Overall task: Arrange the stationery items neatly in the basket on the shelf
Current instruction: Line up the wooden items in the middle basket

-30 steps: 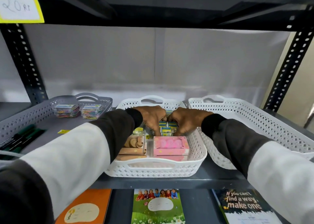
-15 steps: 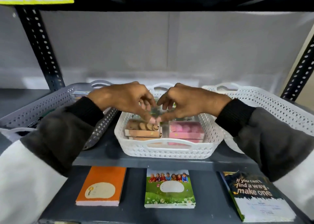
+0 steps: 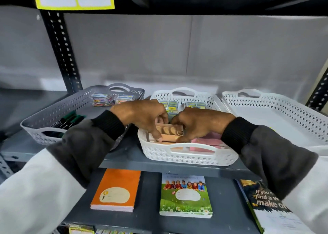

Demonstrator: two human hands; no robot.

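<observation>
A white perforated basket [image 3: 186, 155] stands in the middle of the grey shelf [image 3: 124, 160]. Inside it lie a tan box [image 3: 171, 131] with round shapes on top at the front left, a pink box [image 3: 206, 142] at the front right, and several small yellow-and-blue packs [image 3: 171, 105] at the back. My left hand [image 3: 142, 115] grips the tan box from its left side. My right hand [image 3: 198, 121] grips the same box from its right side and covers part of the pink box.
A grey basket [image 3: 53, 116] on the left holds green markers [image 3: 71, 118] and colourful packs [image 3: 103, 99]. A white basket [image 3: 284, 109] stands on the right. Below lie an orange notebook [image 3: 115, 189], a green notebook [image 3: 185, 196] and a dark book [image 3: 266, 207]. Black uprights flank the shelf.
My hands dropped from the small packs at the back to the front of the basket and closed on the tan box. The view shifted down and left.
</observation>
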